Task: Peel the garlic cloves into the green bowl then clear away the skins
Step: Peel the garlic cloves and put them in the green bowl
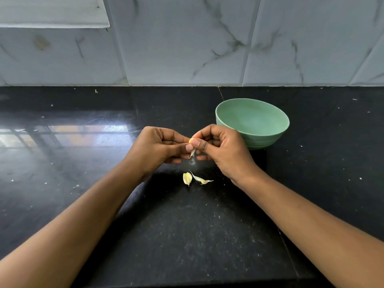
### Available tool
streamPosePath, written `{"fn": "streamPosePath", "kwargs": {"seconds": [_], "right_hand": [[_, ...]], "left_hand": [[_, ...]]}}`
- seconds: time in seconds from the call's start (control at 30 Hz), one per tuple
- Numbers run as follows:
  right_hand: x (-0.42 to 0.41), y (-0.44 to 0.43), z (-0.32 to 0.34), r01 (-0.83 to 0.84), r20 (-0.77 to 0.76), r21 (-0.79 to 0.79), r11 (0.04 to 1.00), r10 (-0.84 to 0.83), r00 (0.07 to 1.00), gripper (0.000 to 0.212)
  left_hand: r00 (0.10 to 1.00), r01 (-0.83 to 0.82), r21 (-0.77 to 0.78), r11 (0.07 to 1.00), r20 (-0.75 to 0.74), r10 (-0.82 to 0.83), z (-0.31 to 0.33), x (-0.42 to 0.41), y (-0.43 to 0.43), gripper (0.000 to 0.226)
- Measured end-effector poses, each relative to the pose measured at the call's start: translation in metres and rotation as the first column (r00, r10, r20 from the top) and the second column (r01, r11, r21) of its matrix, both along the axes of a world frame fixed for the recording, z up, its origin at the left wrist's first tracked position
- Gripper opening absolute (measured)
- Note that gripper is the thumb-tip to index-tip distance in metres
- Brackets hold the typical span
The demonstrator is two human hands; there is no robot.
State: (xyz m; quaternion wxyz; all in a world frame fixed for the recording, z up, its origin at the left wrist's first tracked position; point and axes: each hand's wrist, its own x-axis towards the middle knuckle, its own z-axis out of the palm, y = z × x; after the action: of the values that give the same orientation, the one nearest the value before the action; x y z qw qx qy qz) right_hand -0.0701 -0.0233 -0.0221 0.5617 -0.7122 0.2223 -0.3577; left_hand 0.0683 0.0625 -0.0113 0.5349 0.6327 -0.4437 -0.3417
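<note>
Above the black counter, my left hand (160,145) and my right hand (220,146) meet and pinch one garlic clove (191,140) between thumbs and fingertips. A strip of pale skin (192,153) hangs down from the clove. Below the hands, an unpeeled-looking garlic clove (187,178) lies on the counter, with a thin curled skin piece (201,179) just right of it. The green bowl (252,121) stands upright behind my right hand; the part of its inside that I see holds nothing.
The black speckled counter (187,225) stretches wide on both sides, with tiny white flecks scattered over it. A marbled tile wall (187,48) rises at the back. A seam in the counter runs near the bowl's left side.
</note>
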Motion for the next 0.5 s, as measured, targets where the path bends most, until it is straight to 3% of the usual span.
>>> {"fn": "streamPosePath", "kwargs": {"seconds": [0.23,0.37,0.5], "right_hand": [[0.0019,0.0009,-0.0041,0.094,0.01,-0.132,0.987,-0.094,0.996,0.007],[0.0007,0.0006,-0.0018,0.072,0.023,-0.058,0.996,-0.071,0.997,0.009],[0.0006,0.0018,0.0006,0.017,0.027,0.094,0.995,-0.019,0.999,0.011]], "left_hand": [[0.994,-0.006,0.006,1.0,-0.107,0.007,-0.0015,-0.0033,-0.001,0.026],[0.986,-0.001,0.022,1.0,-0.165,0.005,-0.0022,-0.0033,-0.0018,0.023],[0.983,0.0,0.066,0.998,-0.184,0.012,-0.0031,-0.0022,-0.0027,0.007]]}}
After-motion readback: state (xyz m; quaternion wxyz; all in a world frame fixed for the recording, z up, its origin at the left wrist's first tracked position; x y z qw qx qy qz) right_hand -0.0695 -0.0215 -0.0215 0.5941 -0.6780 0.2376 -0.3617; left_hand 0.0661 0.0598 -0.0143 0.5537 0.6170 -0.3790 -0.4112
